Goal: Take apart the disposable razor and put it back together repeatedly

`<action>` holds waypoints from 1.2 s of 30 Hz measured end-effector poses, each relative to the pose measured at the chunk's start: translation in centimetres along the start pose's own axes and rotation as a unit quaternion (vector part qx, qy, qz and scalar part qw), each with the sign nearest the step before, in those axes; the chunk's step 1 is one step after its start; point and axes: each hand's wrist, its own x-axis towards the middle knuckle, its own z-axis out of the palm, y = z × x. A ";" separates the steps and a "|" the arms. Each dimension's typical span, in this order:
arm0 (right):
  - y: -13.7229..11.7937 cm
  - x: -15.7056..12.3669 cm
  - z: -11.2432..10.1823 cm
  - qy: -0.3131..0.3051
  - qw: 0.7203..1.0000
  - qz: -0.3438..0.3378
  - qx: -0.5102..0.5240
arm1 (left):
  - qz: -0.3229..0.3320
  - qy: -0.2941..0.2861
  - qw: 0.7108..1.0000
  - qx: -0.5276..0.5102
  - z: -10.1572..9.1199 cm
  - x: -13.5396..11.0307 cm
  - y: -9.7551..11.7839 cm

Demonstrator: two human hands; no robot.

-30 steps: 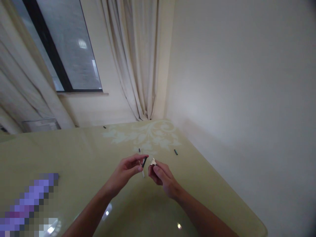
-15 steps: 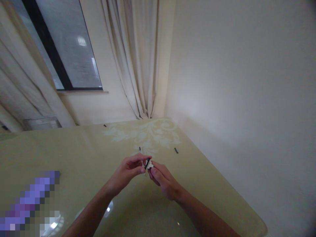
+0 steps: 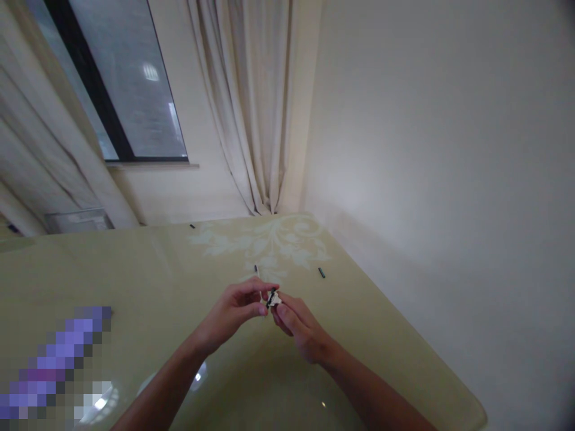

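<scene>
Both of my hands meet above the glossy yellow-green table [image 3: 135,281]. My left hand [image 3: 233,311] pinches a small dark stick-like piece [image 3: 270,297] between thumb and fingers. My right hand [image 3: 296,326] is closed on a small white crumpled piece [image 3: 275,299], which touches the dark piece. The fingertips of the two hands are pressed together around these two items. Most of the white piece is hidden by my fingers.
Three small dark pieces lie on the table: one just beyond my hands [image 3: 256,269], one to the right [image 3: 321,273], one far back [image 3: 192,226]. A pale floral pattern [image 3: 265,242] marks the far corner. Curtains [image 3: 256,108], a window and a plain wall stand behind.
My hands have come together: the dark piece in my left hand has moved right until it touches the white piece in my right hand. Both hands shifted slightly away from me.
</scene>
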 end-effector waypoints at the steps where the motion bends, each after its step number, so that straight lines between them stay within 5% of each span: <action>1: -0.1 0.0 0.0 -0.003 1.000 -0.001 -0.005 | 0.000 0.000 1.000 0.001 0.0 0.0 0.0; 36: -0.3 0.0 0.0 0.014 0.997 -0.001 -0.076 | 0.016 0.049 0.980 0.195 0.6 -0.1 1.1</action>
